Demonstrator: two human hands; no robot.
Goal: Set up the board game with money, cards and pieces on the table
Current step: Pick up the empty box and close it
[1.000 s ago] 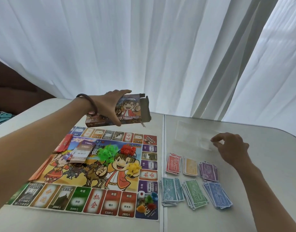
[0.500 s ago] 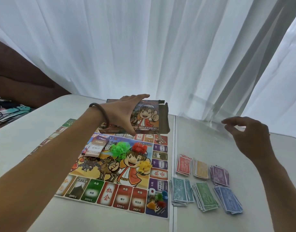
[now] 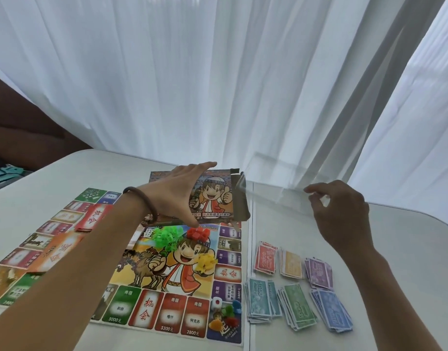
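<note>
My left hand [image 3: 177, 196] grips the printed game box [image 3: 215, 198] from above and holds it over the far edge of the game board [image 3: 172, 269]. My right hand [image 3: 341, 216] pinches a clear plastic sleeve [image 3: 273, 191] in the air, its left end at the box's open right end. Green [image 3: 164, 235], red [image 3: 197, 233] and yellow [image 3: 205, 262] house piles lie on the board's middle. A die [image 3: 216, 304] and pawns [image 3: 228, 315] sit on its near right corner. Several sorted money stacks [image 3: 297, 307] lie right of the board. Red cards [image 3: 91, 219] and orange cards [image 3: 58, 252] rest on the board's left part.
The white table [image 3: 407, 274] has a seam just right of the board. White curtains [image 3: 217, 84] hang close behind its far edge. A dark sofa [image 3: 28, 138] with some clutter stands at the far left.
My right hand lifted the clear sleeve off the table and brought it up to the box's right end. My left hand kept the box raised. The camera view shifted left.
</note>
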